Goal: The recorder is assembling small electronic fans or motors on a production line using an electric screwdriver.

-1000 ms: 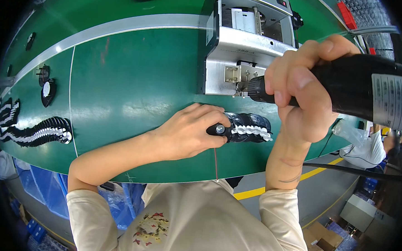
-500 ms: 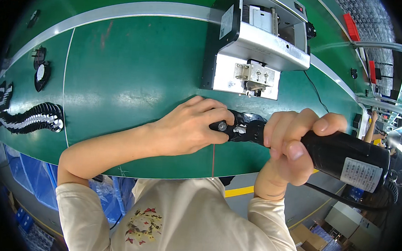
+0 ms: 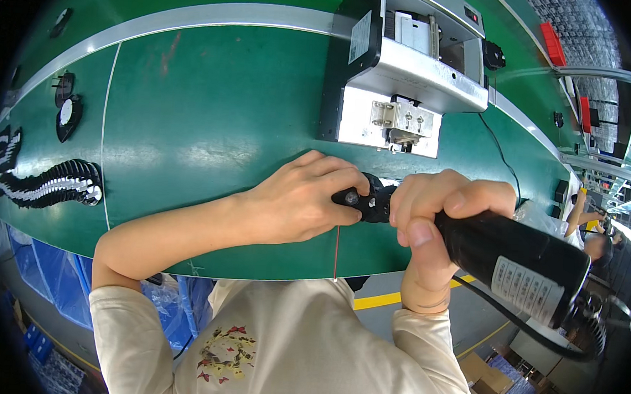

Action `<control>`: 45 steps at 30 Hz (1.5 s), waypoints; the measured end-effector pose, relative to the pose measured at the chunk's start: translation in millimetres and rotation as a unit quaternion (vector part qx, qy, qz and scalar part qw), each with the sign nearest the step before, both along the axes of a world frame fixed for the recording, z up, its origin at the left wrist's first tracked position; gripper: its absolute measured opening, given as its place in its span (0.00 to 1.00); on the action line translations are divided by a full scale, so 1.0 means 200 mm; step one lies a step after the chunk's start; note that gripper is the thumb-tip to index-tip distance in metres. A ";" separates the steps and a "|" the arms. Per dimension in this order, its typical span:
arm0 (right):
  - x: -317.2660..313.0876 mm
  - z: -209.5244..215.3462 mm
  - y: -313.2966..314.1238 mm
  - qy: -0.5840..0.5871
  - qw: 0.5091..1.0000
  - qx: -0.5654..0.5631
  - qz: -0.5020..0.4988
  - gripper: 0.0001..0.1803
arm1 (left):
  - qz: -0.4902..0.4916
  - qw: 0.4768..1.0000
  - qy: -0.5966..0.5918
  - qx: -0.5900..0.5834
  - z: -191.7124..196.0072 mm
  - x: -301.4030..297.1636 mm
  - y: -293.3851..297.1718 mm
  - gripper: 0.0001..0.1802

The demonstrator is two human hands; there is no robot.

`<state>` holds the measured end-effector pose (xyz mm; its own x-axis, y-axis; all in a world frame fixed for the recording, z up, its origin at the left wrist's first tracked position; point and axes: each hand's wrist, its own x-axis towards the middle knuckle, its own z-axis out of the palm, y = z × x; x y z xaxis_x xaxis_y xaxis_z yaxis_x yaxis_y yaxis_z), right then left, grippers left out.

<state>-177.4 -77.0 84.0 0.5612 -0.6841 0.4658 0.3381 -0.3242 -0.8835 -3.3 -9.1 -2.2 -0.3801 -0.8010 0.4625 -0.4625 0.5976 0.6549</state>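
My left hand (image 3: pixel 297 199) lies on the green tabletop, its fingers closed around a small black plastic part (image 3: pixel 351 197) with a round feature on top. My right hand (image 3: pixel 447 207) is wrapped round the front of a black electric screwdriver (image 3: pixel 533 262), which has a pale label and a cord at its rear. The tool is tilted, its front end pointing down and left at the black part. My right fingers and the tool's nose hide the bit, so I cannot tell whether it touches a screw.
Beyond my hands stands a silver and black screw feeder (image 3: pixel 415 74). On the left lie a curved row of nested black parts (image 3: pixel 52 183) and a dark oval piece (image 3: pixel 67 116). A thin black cable (image 3: pixel 502 151) runs right of the feeder. Another person (image 3: pixel 590 236) is at the far right.
My right hand and the screwdriver have moved left, closer to the black part, and the tool's rear end has swung lower in the picture. My left hand has barely moved.
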 end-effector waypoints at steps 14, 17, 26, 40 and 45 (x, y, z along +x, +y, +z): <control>-0.08 0.21 -0.18 -0.092 0.994 -0.032 0.058 0.29 | 0.018 0.999 -0.029 -0.008 -0.01 -0.06 0.04 0.08; -0.01 0.25 -0.21 -0.094 0.995 -0.042 0.009 0.29 | 0.010 1.000 -0.029 0.004 0.00 -0.06 0.04 0.08; 0.14 0.20 -0.29 -0.055 0.995 -0.017 -0.087 0.27 | -0.006 1.000 -0.006 -0.007 -0.01 -0.05 0.02 0.10; -0.05 0.11 0.06 -0.095 0.992 0.047 -0.063 0.27 | 0.009 0.999 0.036 -0.007 -0.03 -0.04 0.03 0.08; -0.04 0.05 0.13 -0.081 0.987 0.093 -0.101 0.26 | 0.010 0.999 0.042 -0.002 -0.05 -0.04 0.04 0.08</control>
<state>-186.0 -50.2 93.3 0.3336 -0.8568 0.3933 0.4250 -0.2357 -0.8740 -11.4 -1.8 -11.8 -0.3233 -0.8061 0.4956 -0.4174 0.5916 0.6898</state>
